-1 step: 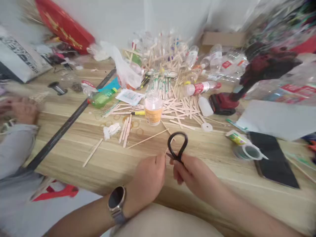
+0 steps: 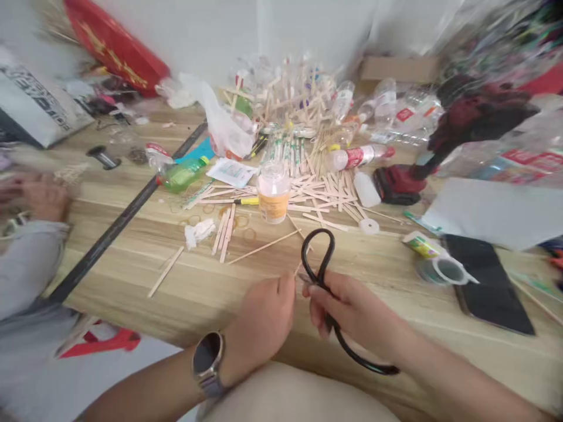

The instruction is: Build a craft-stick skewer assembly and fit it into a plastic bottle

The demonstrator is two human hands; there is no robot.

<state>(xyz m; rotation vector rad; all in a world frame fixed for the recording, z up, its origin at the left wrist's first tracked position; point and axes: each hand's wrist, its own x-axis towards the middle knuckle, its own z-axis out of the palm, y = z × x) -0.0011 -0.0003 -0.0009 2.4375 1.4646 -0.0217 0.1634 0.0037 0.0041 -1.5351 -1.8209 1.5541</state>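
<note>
**Black scissors held with handles spread beside the closed left hand**

The black scissors (image 2: pixel 321 277) are gripped in the right hand (image 2: pixel 345 308), near the front edge of the table (image 2: pixel 197 293). The handles are spread: one loop is raised above the fingers, and the other is extended below the hand towards the forearm. The blades are pointed at the left hand (image 2: pixel 264 310); whether contact is made cannot be told. The left hand is closed, with the thumb uppermost. A thin pale sliver is seen by its thumb, but whether it is gripped cannot be determined. A watch (image 2: pixel 208 353) is worn on the left wrist.

Beyond the hands, a clear cup (image 2: pixel 273 199) with an orange label is stood upright before a spread of flat wooden sticks (image 2: pixel 332 190). A single stick (image 2: pixel 166 272) is laid apart on the left. A green bottle (image 2: pixel 182 174) is lain on its side near a long dark bar (image 2: pixel 118 223). On the right, a black phone (image 2: pixel 490 287) is placed flat. At far left, another person's hand (image 2: pixel 46 198) is noted, partly blurred.
</note>
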